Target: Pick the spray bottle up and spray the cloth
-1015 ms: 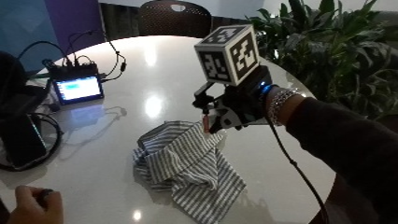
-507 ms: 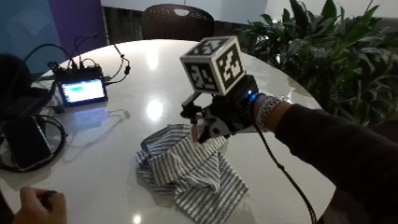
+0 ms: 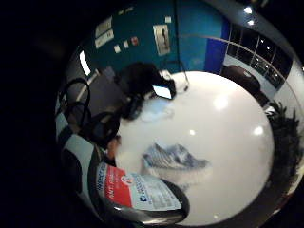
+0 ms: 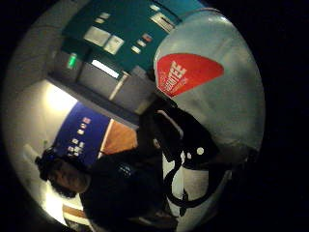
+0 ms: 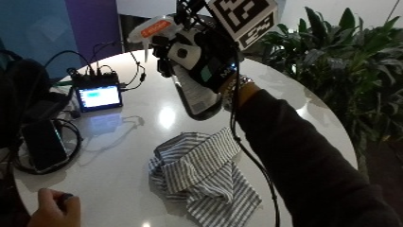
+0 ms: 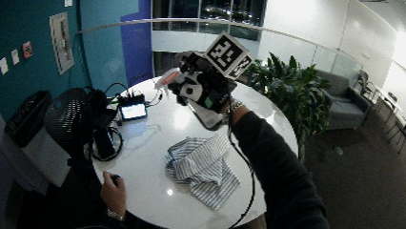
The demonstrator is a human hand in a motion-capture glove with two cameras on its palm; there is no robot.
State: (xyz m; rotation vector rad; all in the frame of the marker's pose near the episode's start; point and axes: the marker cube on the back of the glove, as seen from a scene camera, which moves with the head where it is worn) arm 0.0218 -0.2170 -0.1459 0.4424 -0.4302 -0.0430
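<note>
So, quick progress check. Biggest thing first: the round white glossy table [image 5: 302,101] is where everything's laid out, and the crumpled grey-and-white striped cloth [image 5: 201,177] is lying flat on it, roughly in the middle of the side nearest me. It looks dry as far as I can tell, no mist or wet patch showing.

Pick-up part looks done. My black-gloved right hand [image 5: 198,59] is up in the air well above the table, fingers curled around the clear plastic spray bottle with the white trigger head and red-and-white label [image 5: 189,90]. The bottle hangs tilted, its base pointing down toward the cloth, and the white nozzle with the orange tip sticks out toward the far side of the table. Both palm cameras have the bottle filling a good chunk of the view, so it's right up against my palm.

What's left, I reckon: the nozzle isn't aimed at the cloth, so I'd need to bring it round and down, then pull the trigger. I can't tell whether a finger is on the trigger.

Smaller stuff: the little screen device with black cables [image 5: 98,94] sits at the far side, and my bare hand [image 5: 53,210] rests at the near edge.
</note>
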